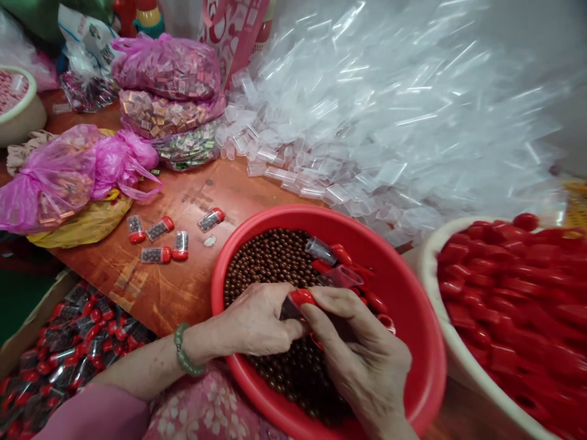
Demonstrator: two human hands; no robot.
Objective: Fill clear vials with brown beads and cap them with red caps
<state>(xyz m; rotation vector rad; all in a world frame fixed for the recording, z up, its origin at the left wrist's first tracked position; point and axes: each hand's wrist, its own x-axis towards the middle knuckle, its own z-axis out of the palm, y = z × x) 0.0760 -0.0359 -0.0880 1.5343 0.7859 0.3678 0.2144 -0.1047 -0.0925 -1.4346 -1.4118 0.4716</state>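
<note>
Above a red basin (428,360), my left hand (257,318) is closed around a small clear container (288,308) that looks dark inside. The thumb and fingers of my right hand (367,342) pinch the red cap (302,297) at the container's end. Whether the cap sits fully home cannot be made out. Small round brown balls (268,256) fill the left and lower parts of the basin. Loose empty clear containers (342,277) and red caps (376,301) lie along its right side, partly behind my right hand.
Several filled, capped containers (158,228) lie on the table (192,189). More fill a box (73,342) at lower left. Empty clear containers (367,110) are heaped behind the basin. A white tub (431,263) of red caps stands right. Pink bags (169,67) sit at the back left.
</note>
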